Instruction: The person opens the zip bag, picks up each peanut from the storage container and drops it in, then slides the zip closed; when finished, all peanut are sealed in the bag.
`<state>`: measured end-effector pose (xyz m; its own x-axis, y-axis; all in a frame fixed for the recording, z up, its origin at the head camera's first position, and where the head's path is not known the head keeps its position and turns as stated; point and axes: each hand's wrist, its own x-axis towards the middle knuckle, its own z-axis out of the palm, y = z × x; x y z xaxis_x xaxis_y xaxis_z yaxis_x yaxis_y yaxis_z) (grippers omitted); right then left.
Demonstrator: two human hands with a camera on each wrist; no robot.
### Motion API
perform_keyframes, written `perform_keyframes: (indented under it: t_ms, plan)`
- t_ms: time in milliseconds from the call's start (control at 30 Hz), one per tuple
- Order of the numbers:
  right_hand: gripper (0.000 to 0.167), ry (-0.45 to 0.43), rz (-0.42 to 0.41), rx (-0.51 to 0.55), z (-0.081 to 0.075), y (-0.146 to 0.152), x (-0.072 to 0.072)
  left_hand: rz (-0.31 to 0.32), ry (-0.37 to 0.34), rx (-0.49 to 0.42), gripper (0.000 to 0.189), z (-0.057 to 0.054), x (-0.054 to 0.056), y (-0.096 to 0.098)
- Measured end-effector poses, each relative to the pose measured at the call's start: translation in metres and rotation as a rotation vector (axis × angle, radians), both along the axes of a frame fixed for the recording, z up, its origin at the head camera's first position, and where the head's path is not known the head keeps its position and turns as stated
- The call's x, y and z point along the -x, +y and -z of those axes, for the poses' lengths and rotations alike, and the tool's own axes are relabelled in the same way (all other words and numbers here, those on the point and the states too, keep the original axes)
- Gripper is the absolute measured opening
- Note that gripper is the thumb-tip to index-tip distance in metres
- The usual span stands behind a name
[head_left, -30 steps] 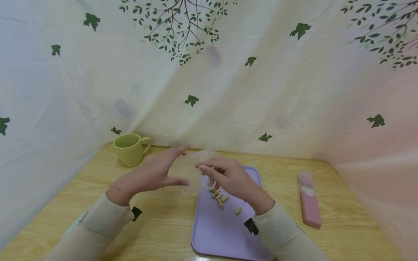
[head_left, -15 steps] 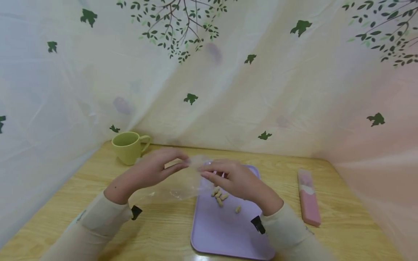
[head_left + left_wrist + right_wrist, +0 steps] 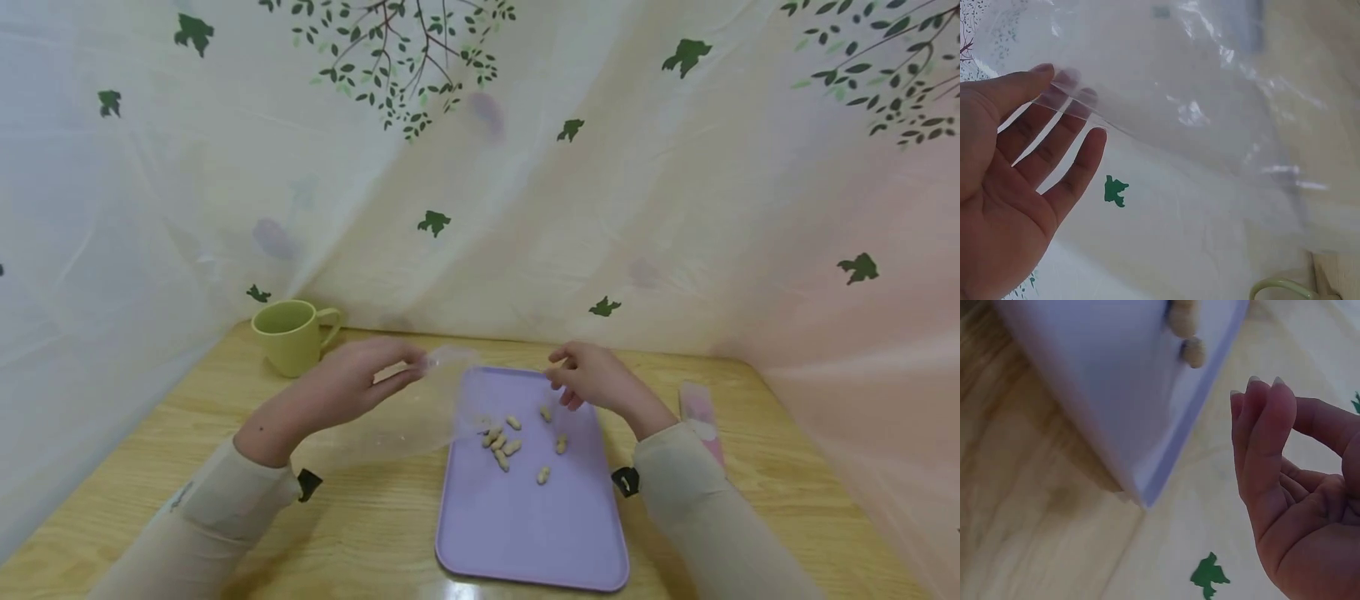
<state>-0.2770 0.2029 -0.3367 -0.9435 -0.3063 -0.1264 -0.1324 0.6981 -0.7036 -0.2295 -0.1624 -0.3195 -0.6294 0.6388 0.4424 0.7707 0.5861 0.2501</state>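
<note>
Wood-grain table [image 3: 352, 517] with purple tray [image 3: 532, 533], green mug [image 3: 287, 343], pink case [image 3: 697, 404].

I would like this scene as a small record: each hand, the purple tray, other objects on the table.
Left hand: pinches the edge of a clear plastic bag
Right hand: nothing visible held; near far right corner of light purple rectangular tray
Tray contents: light brown peanuts in shells, some clustered, others apart
Back left: yellow-green mug with handle, on light wood-grain table
Right of tray: pink oblong object, partly hidden
</note>
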Motion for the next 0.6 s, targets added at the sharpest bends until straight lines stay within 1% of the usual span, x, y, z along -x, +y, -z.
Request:
perform_keyframes:
  t_ms: [100, 233, 333, 400, 467, 600]
  plan:
    - [0.044, -0.065, -0.011, -0.043, 0.017, 0.004, 0.012, -0.013, 0.022, 0.024, 0.018, -0.001, 0.000, -0.001]
    - [0.031, -0.091, -0.017, -0.094, 0.031, 0.006, 0.019, -0.023, 0.073, 0.044, 0.019, 0.000, 0.000, -0.001]
    - [0.020, -0.097, -0.030, -0.115, 0.036, 0.005, 0.021, -0.015, 0.102, 0.048, 0.020, -0.001, -0.001, -0.002]
    - [0.017, -0.107, -0.038, -0.127, 0.037, 0.003, 0.021, -0.011, 0.118, 0.051, 0.019, -0.002, -0.001, -0.002]
    - [0.016, -0.120, -0.044, -0.137, 0.039, 0.001, 0.021, -0.012, 0.127, 0.055, 0.019, -0.003, -0.002, -0.002]
    - [0.019, -0.152, -0.045, -0.159, 0.043, -0.002, 0.021, -0.026, 0.100, 0.079, 0.018, -0.001, -0.003, -0.003]
